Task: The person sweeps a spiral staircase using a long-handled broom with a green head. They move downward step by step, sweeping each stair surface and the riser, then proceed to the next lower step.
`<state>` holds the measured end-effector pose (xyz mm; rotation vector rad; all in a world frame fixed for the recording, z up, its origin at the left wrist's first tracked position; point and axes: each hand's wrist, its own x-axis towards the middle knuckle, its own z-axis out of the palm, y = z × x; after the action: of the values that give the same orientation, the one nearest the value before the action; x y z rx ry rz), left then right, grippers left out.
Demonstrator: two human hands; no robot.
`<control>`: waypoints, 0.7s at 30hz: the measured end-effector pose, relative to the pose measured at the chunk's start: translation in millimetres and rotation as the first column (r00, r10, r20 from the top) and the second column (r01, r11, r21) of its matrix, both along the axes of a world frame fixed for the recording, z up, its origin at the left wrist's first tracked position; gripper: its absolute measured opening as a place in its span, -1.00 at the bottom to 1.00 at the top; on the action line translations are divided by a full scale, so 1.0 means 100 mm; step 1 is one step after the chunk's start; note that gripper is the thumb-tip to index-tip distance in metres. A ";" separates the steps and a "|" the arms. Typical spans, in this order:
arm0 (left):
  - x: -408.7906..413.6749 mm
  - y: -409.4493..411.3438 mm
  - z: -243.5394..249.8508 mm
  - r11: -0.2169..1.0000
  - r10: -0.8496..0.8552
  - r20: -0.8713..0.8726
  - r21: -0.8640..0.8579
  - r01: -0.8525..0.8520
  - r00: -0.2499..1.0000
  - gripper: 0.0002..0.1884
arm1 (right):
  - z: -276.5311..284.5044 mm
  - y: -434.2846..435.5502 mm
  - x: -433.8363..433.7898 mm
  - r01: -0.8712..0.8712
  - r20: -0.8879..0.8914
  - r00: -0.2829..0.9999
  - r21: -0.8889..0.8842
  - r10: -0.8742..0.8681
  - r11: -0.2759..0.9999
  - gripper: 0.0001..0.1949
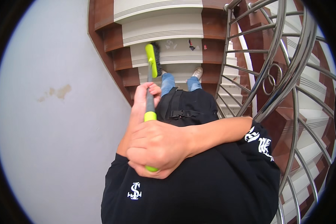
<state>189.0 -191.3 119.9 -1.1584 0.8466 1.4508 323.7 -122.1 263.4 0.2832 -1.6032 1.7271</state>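
My right hand (pixel 159 145) is closed around the lime-green top end of a broom handle (pixel 150 105). Farther down, my left hand (pixel 141 93) grips the grey part of the same handle. The lime-green broom head (pixel 150 60) is on its side over a stair step (pixel 179 51), its dark bristles (pixel 157 57) facing right. On that step, right of the bristles, lie white scraps (pixel 171 44) and a black and red scrap (pixel 191 45). A small red piece (pixel 205 47) rests on the brown border.
A pale wall (pixel 44 134) with a stained patch rises on the left. Along the right runs a curved metal railing (pixel 291 70), with another flight of stairs (pixel 231 92) below. My shoes (pixel 197 72) stand just below the littered step, near the broom head.
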 end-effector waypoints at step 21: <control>-0.36 0.39 -2.37 0.889 -0.459 -0.691 -0.354 0.291 0.559 -0.73 | -1.38 0.91 0.46 0.349 0.631 0.635 0.279 -0.445 0.894 -0.90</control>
<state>152.6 -152.0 -117.0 -0.3758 1.7594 1.4895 370.2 -31.2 125.5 -0.7087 -2.0975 1.4305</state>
